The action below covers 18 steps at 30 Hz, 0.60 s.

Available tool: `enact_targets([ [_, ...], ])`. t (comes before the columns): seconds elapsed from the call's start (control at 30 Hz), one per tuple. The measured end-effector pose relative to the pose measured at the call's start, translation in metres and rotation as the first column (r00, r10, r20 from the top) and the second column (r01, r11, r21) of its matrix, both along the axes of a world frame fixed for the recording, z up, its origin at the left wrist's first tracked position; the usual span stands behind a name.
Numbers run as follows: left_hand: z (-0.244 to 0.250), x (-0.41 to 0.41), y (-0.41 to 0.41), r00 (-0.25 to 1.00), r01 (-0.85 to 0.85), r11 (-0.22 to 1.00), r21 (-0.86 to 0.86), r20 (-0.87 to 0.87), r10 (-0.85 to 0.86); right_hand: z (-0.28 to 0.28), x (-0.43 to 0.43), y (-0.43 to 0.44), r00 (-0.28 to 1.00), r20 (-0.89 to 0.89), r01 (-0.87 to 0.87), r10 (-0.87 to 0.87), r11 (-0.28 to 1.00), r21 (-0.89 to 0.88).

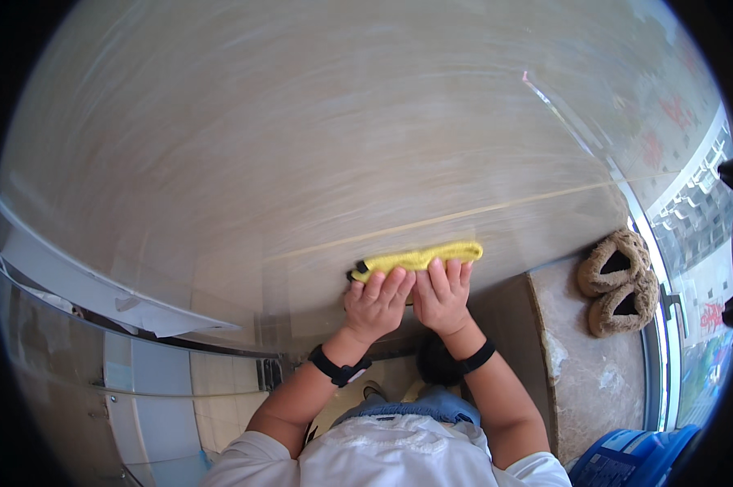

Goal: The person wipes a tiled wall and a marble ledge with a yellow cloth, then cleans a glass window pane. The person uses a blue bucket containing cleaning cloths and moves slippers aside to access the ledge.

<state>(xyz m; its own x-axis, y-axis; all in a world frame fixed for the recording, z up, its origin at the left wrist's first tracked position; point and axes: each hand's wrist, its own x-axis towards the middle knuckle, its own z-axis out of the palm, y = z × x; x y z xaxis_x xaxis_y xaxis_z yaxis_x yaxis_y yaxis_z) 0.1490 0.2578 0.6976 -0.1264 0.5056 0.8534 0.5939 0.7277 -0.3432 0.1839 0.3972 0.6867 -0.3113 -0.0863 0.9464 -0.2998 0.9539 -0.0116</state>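
A folded yellow cloth (424,255) with a dark edge at its left end lies flat against a glossy beige panelled surface (342,152). Over the left part of its lower edge are the fingers of my left hand (375,304). My right hand (444,295) has its fingertips on the cloth's right part, close beside the left hand. Both palms face the surface, and the thumbs nearly touch. Black bands circle both wrists. How far the fingers close on the cloth underneath is hidden.
To the right, brown fuzzy slippers (622,283) stand on a marble ledge (598,377) beside a window. A blue container (634,456) is at the lower right. A white panel edge (110,292) and glass run along the left. A dark round object (437,360) is below my right wrist.
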Motion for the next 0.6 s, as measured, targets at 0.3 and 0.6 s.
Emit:
enact_targets([
  [0.3, 0.022, -0.007, -0.032, 0.999, -0.035, 0.998, 0.052, -0.007, 0.035, 0.027, -0.017, -0.037, 0.996, -0.085, 0.032, -0.032, 0.999, 0.003],
  [0.6, -0.048, 0.000, -0.082, 0.995, -0.010, 1.000, -0.026, 0.096, 0.012, -0.040, 0.002, -0.081, 0.996, 0.092, 0.009, -0.012, 0.999, 0.035],
])
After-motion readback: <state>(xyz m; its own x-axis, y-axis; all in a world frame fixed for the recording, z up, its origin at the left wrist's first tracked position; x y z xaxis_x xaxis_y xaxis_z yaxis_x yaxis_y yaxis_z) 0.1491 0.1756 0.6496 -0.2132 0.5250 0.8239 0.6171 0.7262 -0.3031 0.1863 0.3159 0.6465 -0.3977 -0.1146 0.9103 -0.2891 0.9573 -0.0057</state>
